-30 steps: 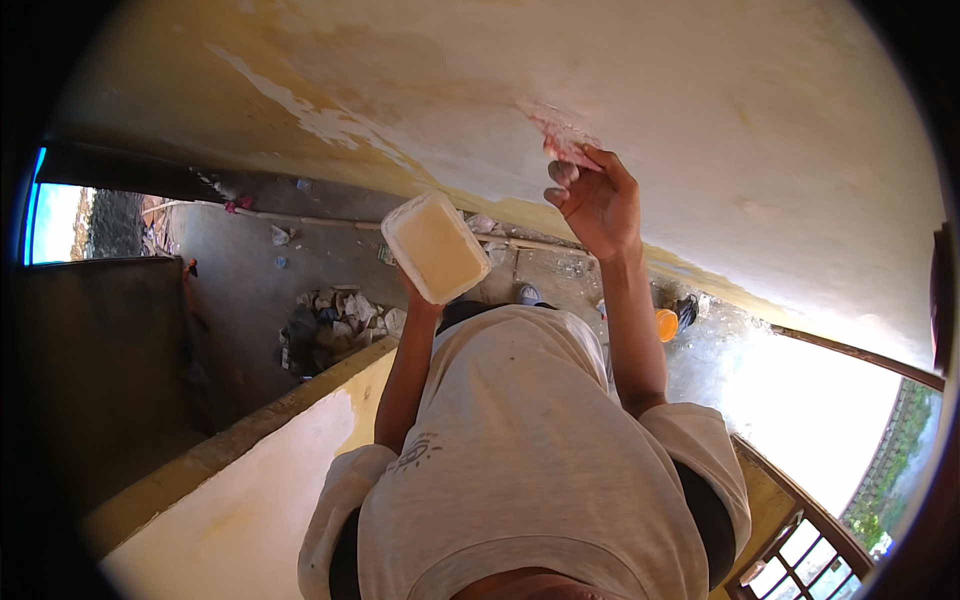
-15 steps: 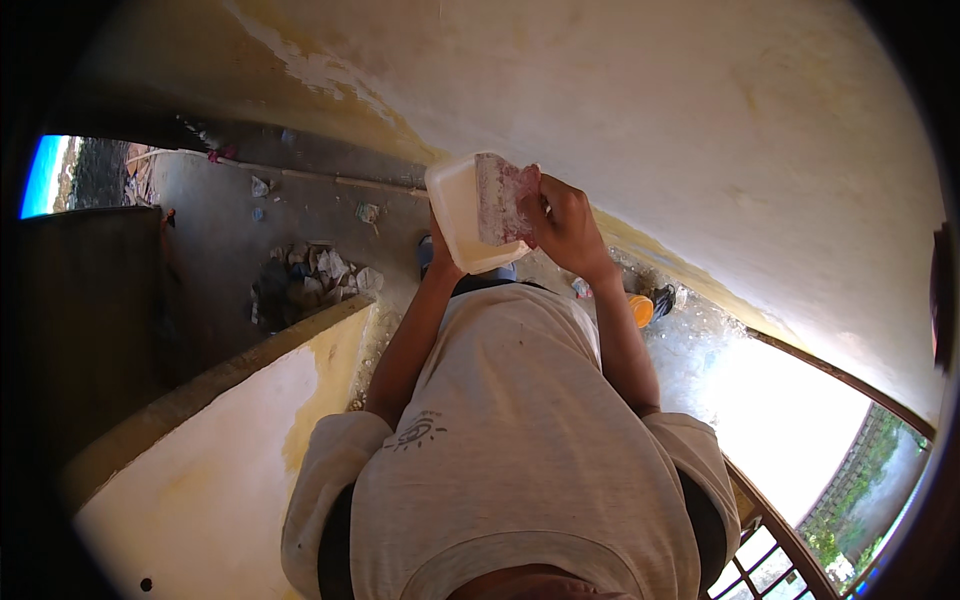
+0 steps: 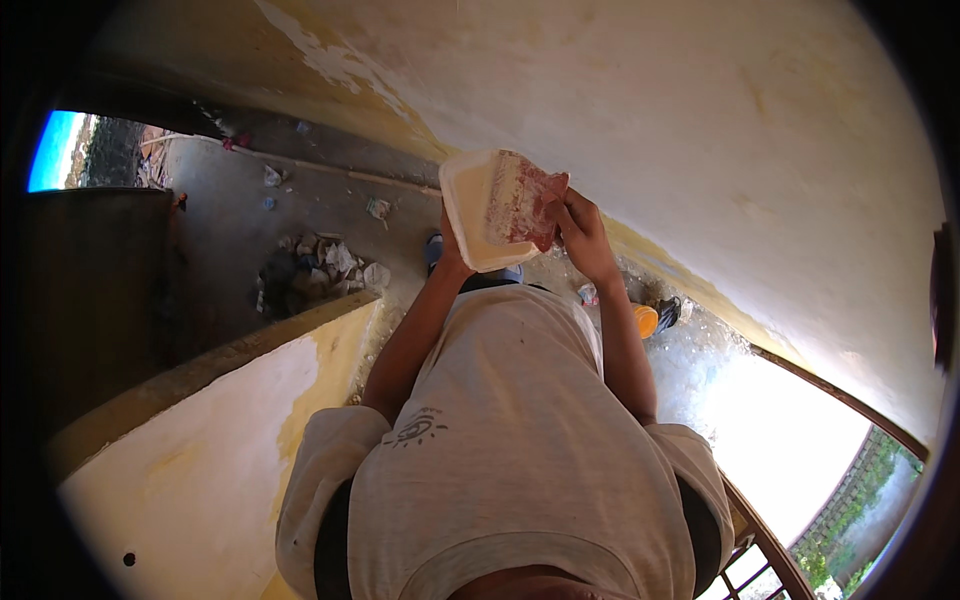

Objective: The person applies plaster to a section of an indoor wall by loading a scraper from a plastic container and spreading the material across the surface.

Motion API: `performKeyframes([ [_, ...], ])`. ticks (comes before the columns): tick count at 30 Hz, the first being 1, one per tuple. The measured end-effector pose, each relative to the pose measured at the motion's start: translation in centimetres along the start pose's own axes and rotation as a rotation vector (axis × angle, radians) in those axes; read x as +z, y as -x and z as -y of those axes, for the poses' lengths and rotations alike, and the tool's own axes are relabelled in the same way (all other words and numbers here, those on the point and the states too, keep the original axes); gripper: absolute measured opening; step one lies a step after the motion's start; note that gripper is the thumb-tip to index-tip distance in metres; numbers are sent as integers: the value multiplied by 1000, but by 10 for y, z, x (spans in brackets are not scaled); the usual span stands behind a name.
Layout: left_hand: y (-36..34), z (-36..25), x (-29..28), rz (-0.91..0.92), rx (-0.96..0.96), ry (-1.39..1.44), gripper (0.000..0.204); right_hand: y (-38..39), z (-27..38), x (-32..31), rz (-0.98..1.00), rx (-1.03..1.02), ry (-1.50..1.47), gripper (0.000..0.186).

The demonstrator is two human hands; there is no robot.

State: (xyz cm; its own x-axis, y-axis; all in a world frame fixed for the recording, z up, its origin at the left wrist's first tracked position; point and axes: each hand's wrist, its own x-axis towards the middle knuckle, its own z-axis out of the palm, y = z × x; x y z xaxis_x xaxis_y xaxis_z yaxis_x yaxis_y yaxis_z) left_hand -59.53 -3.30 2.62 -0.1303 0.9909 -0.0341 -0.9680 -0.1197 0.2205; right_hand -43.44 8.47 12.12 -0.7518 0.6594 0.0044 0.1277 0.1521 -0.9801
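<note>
A shallow rectangular pale plastic container point(image 3: 470, 208) with cream-coloured paste sits in my left hand point(image 3: 452, 245), whose fingers are mostly hidden behind it. Pinched in my right hand point(image 3: 586, 232) is a flat, reddish-brown scraper point(image 3: 531, 200), smeared with pale material and lying over the right part of the container. The tall cream wall point(image 3: 700, 120), with patchy yellow and flaked paint, rises just beyond my hands.
A heap of rubbish point(image 3: 325, 268) lies on the floor point(image 3: 215, 220) at left, beside a low wall point(image 3: 200, 440). A long pole point(image 3: 350, 175) runs along the big wall's base. An orange bucket point(image 3: 643, 321) with a dark bag stands at right, near a bright opening.
My right hand has left the wall and come down to the container with the scraper over it. The container has risen and shifted right, most of this by half a second ago.
</note>
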Motion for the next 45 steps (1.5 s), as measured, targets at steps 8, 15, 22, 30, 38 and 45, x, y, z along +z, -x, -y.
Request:
performKeyframes([
  [8,-3,-9,-19,-61,32,38,69,24,-32,28,-30,147,-941,15],
  [15,28,-39,-83,-224,156,-138,63,20,-36,48,-94,261,-1160,15],
  [22,59,-91,-66,40,223,43,62,-37,-123,79,-292,309,-1174,21],
  [30,92,-138,-87,-218,299,-90,63,-111,-202,128,-372,485,-1375,19],
  [38,90,-155,-104,-252,278,-81,65,-131,-122,109,-538,411,-1520,8],
  [45,52,-169,-105,-192,219,-49,66,-120,41,66,-412,144,-1560,12],
])
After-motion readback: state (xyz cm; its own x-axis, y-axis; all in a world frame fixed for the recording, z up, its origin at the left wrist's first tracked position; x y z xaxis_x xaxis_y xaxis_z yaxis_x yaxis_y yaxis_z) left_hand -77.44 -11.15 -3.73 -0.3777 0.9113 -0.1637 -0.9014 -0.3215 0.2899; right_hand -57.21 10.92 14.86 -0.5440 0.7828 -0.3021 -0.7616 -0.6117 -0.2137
